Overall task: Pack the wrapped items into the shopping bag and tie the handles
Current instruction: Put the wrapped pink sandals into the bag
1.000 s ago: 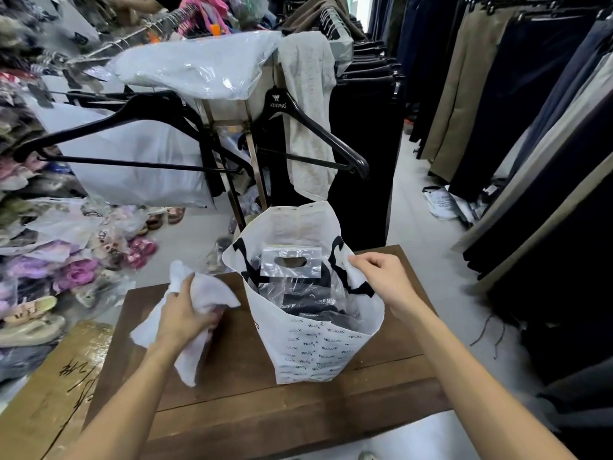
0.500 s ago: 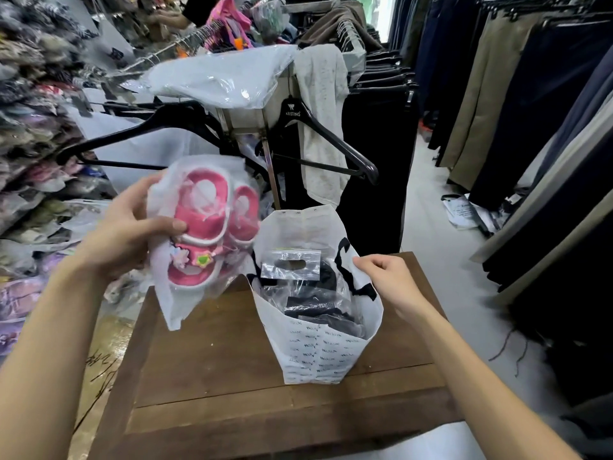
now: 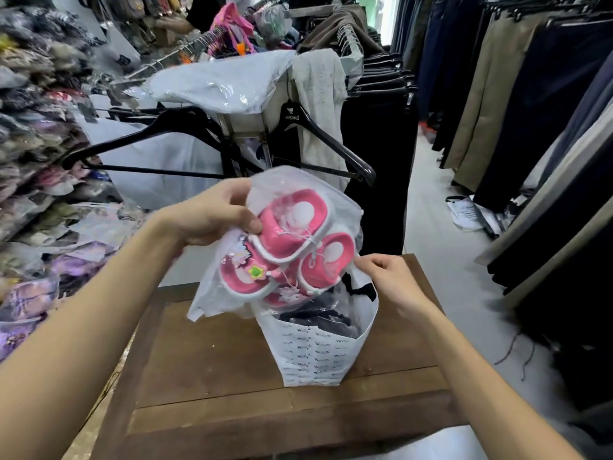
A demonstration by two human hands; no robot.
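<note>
left hand [image 3: 212,217] grips the upper edge of the wrapped pink sandals [image 3: 292,247], thumb pressed on the clear wrapper, so the packet hangs above and partly in front of the mouth of the shopping bag [image 3: 315,353]; held from the top, the packet can probably be lowered in without the hand blocking the opening. right hand [image 3: 388,280] pinches the bag's near right rim with curled fingers, apparently to keep the mouth spread and the thin bag upright; whether it also touches the packet's wrapper cannot be told. the two hands are apart, on either side of the packet. the shopping bag stands on the wooden table [image 3: 205,370] and already holds a dark wrapped item [image 3: 321,318], so the sandals look meant to sit on top. the black-trimmed handles [image 3: 361,290] hang loose and untied; tying comes after packing. beyond the table, black hangers [image 3: 172,134] and a clothing rack [image 3: 374,94], with trousers along the right wall
</note>
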